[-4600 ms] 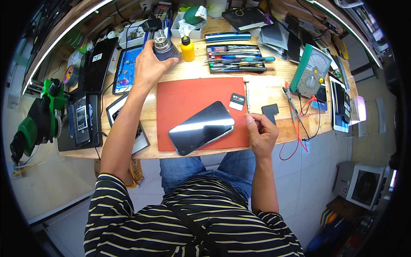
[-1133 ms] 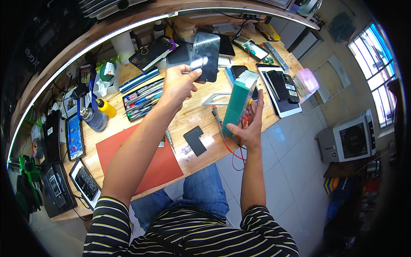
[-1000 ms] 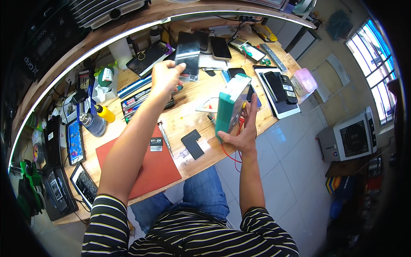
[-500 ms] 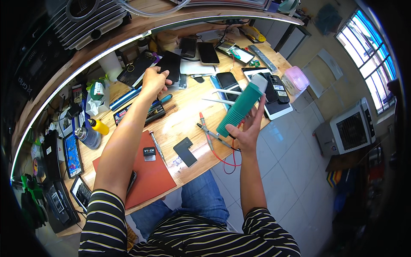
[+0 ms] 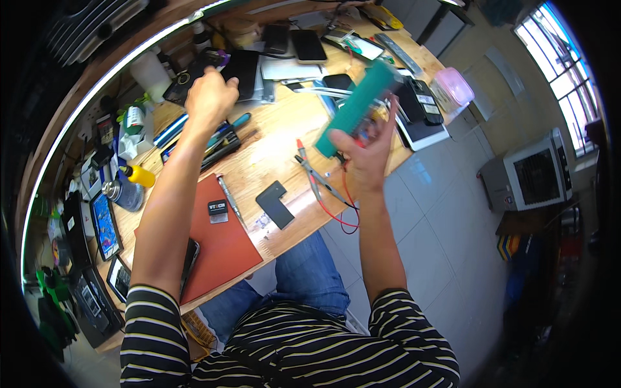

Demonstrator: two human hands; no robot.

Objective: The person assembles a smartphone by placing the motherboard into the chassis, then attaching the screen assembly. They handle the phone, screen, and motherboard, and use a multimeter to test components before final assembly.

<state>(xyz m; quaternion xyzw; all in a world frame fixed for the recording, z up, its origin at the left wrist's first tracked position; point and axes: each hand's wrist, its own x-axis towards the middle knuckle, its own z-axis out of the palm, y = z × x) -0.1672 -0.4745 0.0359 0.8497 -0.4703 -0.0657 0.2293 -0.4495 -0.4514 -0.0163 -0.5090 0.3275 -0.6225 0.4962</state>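
My right hand (image 5: 367, 152) is closed round a green ribbed multimeter (image 5: 356, 107), held tilted over the right side of the bench and blurred by motion. Red and black test leads run up to it, their probes (image 5: 309, 171) lying crossed below at the bench edge. Pale long prongs (image 5: 317, 92) stick out at its left. My left hand (image 5: 212, 100) reaches to the back of the bench beside a black flat panel (image 5: 243, 72). Its fingers bend downward, partly hidden and smeared, so whatever they grip does not show.
A tool tray (image 5: 220, 145) lies under my left forearm. Nearer are a red-brown mat (image 5: 223, 249), a screwdriver (image 5: 228, 197) and a black L-shaped part (image 5: 275, 204). Phones (image 5: 307, 45) line the back. A white tablet (image 5: 427, 132) and a pink box (image 5: 453, 87) sit at right.
The whole view has shifted, so the bench sits higher and farther left. The multimeter has tilted and moved slightly in my right hand's grip. My left hand has drawn a little left of the black panel.
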